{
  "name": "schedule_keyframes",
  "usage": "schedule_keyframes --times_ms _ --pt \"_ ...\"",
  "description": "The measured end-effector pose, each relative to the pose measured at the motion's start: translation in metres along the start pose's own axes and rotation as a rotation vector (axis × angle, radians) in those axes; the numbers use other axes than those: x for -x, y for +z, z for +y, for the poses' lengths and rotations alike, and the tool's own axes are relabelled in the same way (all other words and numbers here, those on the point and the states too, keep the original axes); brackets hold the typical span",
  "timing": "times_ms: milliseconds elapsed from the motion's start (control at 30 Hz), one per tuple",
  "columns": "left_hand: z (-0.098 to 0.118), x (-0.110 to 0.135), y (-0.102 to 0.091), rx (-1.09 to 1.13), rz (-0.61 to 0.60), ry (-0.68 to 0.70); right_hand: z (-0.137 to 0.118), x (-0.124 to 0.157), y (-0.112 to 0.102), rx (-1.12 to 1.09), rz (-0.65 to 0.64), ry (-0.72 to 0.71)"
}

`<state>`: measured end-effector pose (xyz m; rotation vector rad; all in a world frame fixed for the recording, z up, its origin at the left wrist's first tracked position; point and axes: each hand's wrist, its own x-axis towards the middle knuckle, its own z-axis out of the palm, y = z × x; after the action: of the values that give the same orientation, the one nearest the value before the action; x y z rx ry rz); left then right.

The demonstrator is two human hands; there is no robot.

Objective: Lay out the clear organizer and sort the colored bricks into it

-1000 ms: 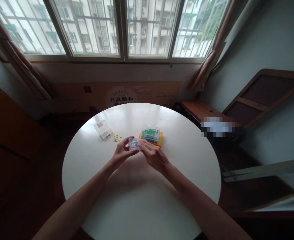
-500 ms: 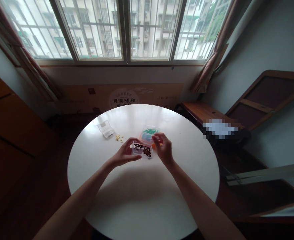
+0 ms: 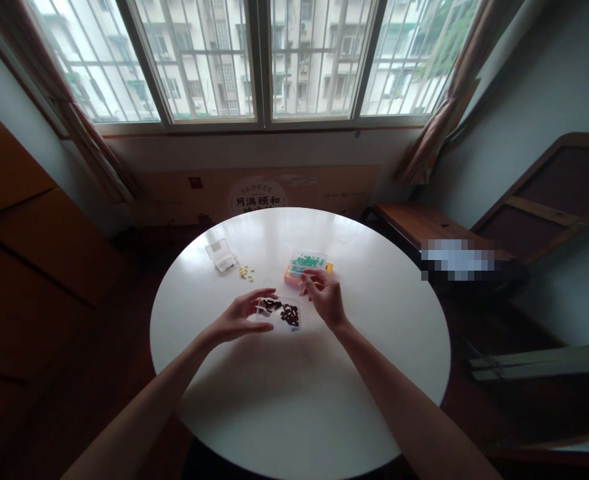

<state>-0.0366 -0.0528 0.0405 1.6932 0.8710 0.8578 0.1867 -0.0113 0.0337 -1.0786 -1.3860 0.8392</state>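
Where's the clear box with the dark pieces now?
Near the middle of the head view, that clear box is at the left hand, its left end between thumb and fingers, nearer you than the green pieces.

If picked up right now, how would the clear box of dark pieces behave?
The clear box looks like thin plastic: probably stiff and light. Its dark pieces lie jumbled, so would likely slide if it tilts. Its smooth-looking walls may be slightly slippery.

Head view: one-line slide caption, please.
Left hand at a clear box of dark pieces, right hand near its far right corner, yellow pieces loose on the white table.
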Motion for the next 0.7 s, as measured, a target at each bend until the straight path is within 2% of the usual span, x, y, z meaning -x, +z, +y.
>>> schedule_keyframes --times_ms 167,300,400,533,700 --pt "-0.003 0.016 -0.024 -0.003 0.215 -0.107 0.002 0.001 0.003 0.051 -0.029 -0.049" --pt "-0.010 0.030 -0.048 -0.176 0.475 -0.140 0.004 0.003 0.004 0.098 -0.070 -0.063" --pt "-0.017 0.037 -0.062 -0.345 0.610 -0.118 0.004 0.005 0.006 0.131 -0.102 -0.092" --pt "-0.024 0.041 -0.070 -0.593 0.665 -0.067 0.007 0.006 0.008 0.176 -0.125 -0.130" --pt "-0.022 0.039 -0.066 -0.820 0.618 -0.003 0.012 0.007 0.009 0.213 -0.142 -0.145"
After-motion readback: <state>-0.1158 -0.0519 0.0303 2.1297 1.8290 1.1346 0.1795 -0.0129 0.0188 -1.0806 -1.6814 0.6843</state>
